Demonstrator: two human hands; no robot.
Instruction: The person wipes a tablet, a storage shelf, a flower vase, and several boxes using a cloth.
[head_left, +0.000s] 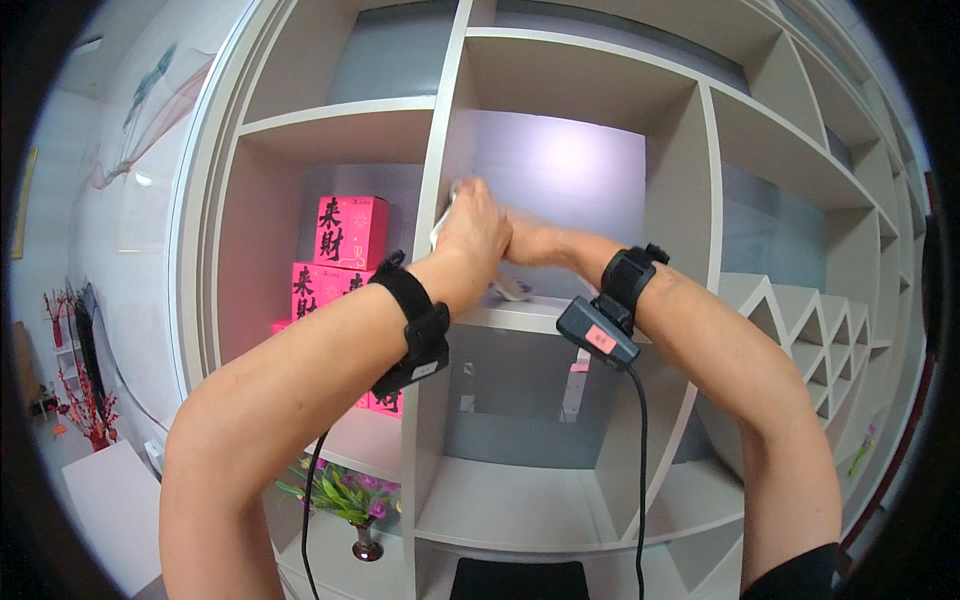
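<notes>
Both hands are raised together in front of a cubby of a white shelf unit (585, 315). My left hand (474, 229) is beside the upright divider, its fingers curled; a thin whitish object (441, 225) shows at its left edge, too hidden to name. My right hand (529, 238) is blurred and touches or overlaps the left one, its fingers hidden behind it. Below the hands, a small greyish-white item (512, 287), perhaps a cloth, is at the cubby's floor. A black strap with a small device is on each wrist.
Pink boxes (351, 232) bearing writing are stacked in the cubby at left. Lower down, a vase (367, 541) holds purple flowers. Zigzag shelf partitions (806, 322) stand at right. Black cables hang from both wrist devices. A black object (519, 579) is at the bottom centre.
</notes>
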